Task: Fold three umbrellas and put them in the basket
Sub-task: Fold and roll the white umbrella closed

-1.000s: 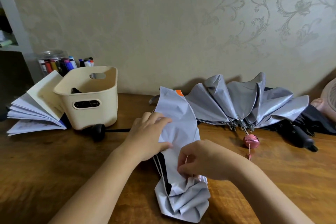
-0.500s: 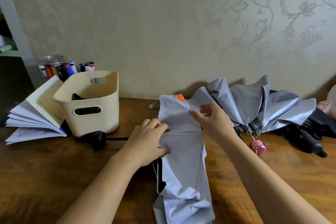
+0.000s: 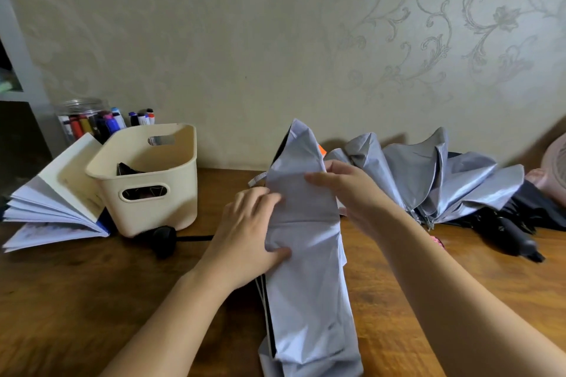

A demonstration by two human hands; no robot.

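As hands (image 3: 245, 236) (image 3: 352, 196) grip umbrella (image 3: 306, 291) edges, basket (image 3: 153, 216) stands apart.

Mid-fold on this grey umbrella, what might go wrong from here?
The grey umbrella is kept folded only by the left hand and right hand; its loose lower folds may spread if either lets go. The basket already holds something dark, so three umbrellas may not fit.

No readable text, label, brand or number shows anywhere.
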